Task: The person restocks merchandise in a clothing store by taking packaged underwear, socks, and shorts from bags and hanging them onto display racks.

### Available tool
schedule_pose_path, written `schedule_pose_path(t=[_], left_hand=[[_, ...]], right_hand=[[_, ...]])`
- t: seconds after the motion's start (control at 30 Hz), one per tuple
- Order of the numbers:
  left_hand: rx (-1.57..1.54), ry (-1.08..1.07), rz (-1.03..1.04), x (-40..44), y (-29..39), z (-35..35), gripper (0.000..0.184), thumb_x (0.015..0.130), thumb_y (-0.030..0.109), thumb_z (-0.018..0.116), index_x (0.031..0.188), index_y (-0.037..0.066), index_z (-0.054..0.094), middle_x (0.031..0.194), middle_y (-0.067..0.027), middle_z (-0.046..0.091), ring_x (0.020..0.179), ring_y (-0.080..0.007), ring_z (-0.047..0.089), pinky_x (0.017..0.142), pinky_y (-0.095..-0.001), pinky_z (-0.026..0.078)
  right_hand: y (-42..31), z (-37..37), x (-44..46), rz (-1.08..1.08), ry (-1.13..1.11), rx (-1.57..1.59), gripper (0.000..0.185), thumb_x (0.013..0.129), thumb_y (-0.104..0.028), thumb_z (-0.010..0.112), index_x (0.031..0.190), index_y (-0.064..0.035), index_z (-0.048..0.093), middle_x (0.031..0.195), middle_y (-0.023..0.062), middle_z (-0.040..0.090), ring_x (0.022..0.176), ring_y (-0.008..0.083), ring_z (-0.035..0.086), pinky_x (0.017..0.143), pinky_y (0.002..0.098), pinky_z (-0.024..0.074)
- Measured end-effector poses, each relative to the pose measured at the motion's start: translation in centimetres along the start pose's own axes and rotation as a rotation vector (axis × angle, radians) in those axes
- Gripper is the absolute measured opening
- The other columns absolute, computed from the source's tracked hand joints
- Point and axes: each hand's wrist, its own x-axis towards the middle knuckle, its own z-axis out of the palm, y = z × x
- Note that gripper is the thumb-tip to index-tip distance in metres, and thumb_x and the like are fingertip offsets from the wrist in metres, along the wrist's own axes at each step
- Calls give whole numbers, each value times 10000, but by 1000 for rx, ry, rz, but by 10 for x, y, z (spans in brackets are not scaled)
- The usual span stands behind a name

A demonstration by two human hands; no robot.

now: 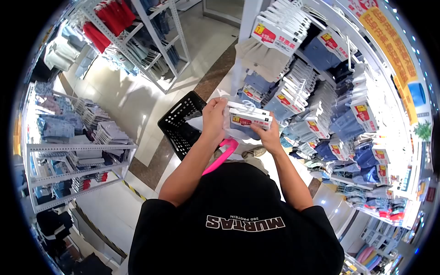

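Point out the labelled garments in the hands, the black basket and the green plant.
Labelled garments [249, 120], head view, front label.
Black basket [176, 137], head view, perforated side wall.
Green plant [422, 131], head view, leaves.

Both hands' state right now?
Left hand: closed on the packs, near end.
Right hand: closed on the same packs, other end.

A black T-shirt [233, 188] is worn at six o'clock, its short, loose sleeves spread towards seven and between four and five. Bold, pale-edged block lettering [245, 223] is printed across it, seen upside down, with a smaller line reading "20G PROTEIN". Beyond the hem, at the shirt's twelve o'clock, beige trousers [252, 162] are worn, partly hidden, and a brownish shoe [257, 151] is glimpsed.
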Motion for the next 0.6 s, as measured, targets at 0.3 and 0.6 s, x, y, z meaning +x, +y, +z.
schedule_pose_path(t=[0.3, 0.6], left_hand=[[756, -115, 499, -25, -30, -5, 220, 949, 206, 594, 1013, -1, 635, 693, -136, 643, 583, -195, 608, 549, -331, 458], [907, -299, 557, -58, -38, -6, 219, 940, 162, 549, 1037, -9, 646, 915, -238, 672, 854, -407, 661, 740, -415, 512]], right_hand=[[9, 35, -1, -214, -177, -695, 477, 783, -116, 732, 1214, -51, 538, 996, 186, 667, 918, 383, 655, 776, 423, 519], [66, 58, 24, -194, -663, -1013, 367, 822, -179, 676, 1151, -56, 571, 1058, 176, 657, 941, 391, 633, 768, 474, 507]])
